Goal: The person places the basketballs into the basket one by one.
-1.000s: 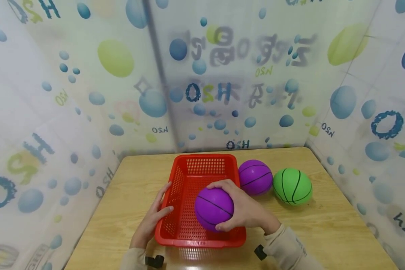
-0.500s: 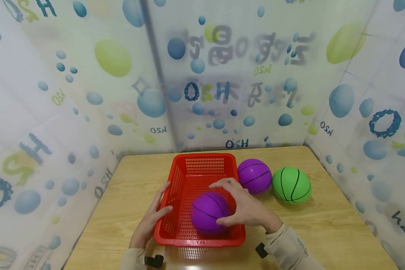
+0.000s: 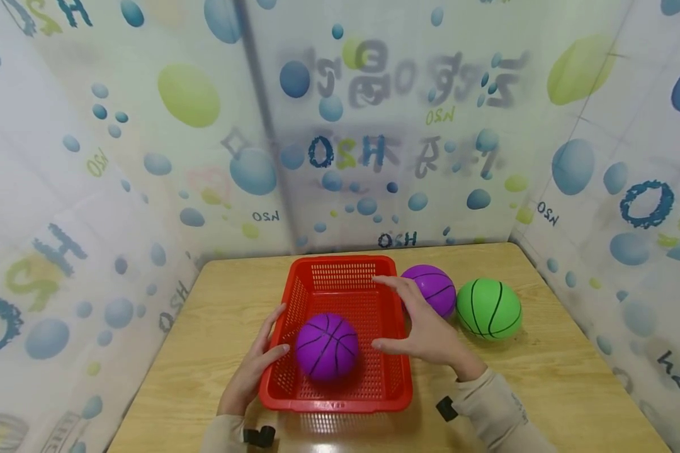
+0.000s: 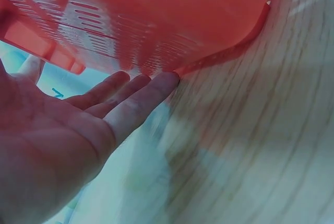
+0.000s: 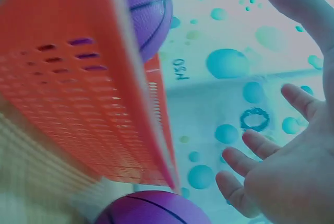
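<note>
A red plastic basket (image 3: pixel 340 406) stands on the table. Inside it lies a purple ball with black basketball lines (image 3: pixel 327 347), left of centre. My left hand (image 3: pixel 252 368) holds the basket's left side, thumb over the rim; in the left wrist view its fingers (image 4: pixel 141 104) lie against the perforated outer wall. Over the basket's right rim is my right hand (image 3: pixel 430 330), thumb and fingers spread with nothing between them. In the right wrist view that hand (image 5: pixel 297 166) is apart from the basket wall (image 5: pixel 78 104).
Just right of the basket sits a second purple ball (image 3: pixel 433 292), partly behind my right hand. Beside it rests a green ball (image 3: pixel 489 309). The light wooden table (image 3: pixel 549 377) ends at patterned curtains (image 3: pixel 345 207) on the back and both sides.
My right hand has let go of the purple ball and moved right and slightly up. The ball has dropped into the basket and rolled left. The left hand has stayed put.
</note>
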### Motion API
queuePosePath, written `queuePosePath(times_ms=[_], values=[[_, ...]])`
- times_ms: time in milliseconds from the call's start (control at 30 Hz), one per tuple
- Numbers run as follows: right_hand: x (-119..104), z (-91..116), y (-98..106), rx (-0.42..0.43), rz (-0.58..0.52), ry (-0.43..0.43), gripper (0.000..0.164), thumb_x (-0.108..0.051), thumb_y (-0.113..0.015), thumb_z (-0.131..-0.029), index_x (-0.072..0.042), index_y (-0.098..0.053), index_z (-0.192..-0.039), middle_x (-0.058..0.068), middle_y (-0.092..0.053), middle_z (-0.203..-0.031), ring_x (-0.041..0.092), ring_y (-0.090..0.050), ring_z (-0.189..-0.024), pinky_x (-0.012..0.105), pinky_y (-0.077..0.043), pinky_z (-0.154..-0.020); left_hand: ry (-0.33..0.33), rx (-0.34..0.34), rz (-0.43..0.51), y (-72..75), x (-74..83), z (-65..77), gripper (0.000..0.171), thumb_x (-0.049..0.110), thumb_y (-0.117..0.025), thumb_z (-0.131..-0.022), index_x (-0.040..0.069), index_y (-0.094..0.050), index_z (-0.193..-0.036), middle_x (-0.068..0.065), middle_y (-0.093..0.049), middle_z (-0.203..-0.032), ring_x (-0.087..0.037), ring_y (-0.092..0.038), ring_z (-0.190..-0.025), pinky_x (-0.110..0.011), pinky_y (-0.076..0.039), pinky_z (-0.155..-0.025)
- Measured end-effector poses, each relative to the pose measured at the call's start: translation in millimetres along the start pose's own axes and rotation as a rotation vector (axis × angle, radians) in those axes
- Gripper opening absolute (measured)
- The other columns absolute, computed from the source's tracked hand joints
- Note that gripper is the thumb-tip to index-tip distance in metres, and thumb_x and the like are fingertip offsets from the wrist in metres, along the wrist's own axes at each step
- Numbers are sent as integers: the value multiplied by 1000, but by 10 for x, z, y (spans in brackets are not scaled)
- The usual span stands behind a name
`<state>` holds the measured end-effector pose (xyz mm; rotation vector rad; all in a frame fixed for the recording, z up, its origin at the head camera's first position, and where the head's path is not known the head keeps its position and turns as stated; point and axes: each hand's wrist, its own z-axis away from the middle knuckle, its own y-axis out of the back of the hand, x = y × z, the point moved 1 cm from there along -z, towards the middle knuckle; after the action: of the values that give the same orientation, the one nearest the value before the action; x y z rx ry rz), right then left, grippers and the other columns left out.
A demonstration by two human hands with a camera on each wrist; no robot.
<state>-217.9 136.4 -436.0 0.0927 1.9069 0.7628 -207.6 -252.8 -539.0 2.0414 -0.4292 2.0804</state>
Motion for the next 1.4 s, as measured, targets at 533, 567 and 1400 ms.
queuePosePath(times_ms=[533,567,1400], values=[[-218,-159,890,167,-273,86,118,-8,-89,-91,-36,-15,-178,0,-7,-185,43,-12,-169,84,-28,-123,56,-33,31,-23,37,9,83,6,-52,-113,43,-16,-178,-33,-29,-173,-54,-61,-136,-66,-62,-99],[-240,-165,944,176,-278,91,118,-6,-88,-91,-37,-14,-178,0,-7,-185,43,-12,-169,85,-27,-123,58,-37,36,-27,37,7,83,6,-52,-113,43,-16,-178,-33,-28,-173,-55,-60,-136,-66,-62,-99],[-606,-97,2012,383,-395,97,117,10,-78,-93,-45,-16,-176,4,-5,-185,34,-5,-172,87,-12,-124,75,-7,35,-34,71,23,82,10,-54,-113,45,-17,-177,-30,-25,-175,-53,-63,-133,-66,-62,-97]])
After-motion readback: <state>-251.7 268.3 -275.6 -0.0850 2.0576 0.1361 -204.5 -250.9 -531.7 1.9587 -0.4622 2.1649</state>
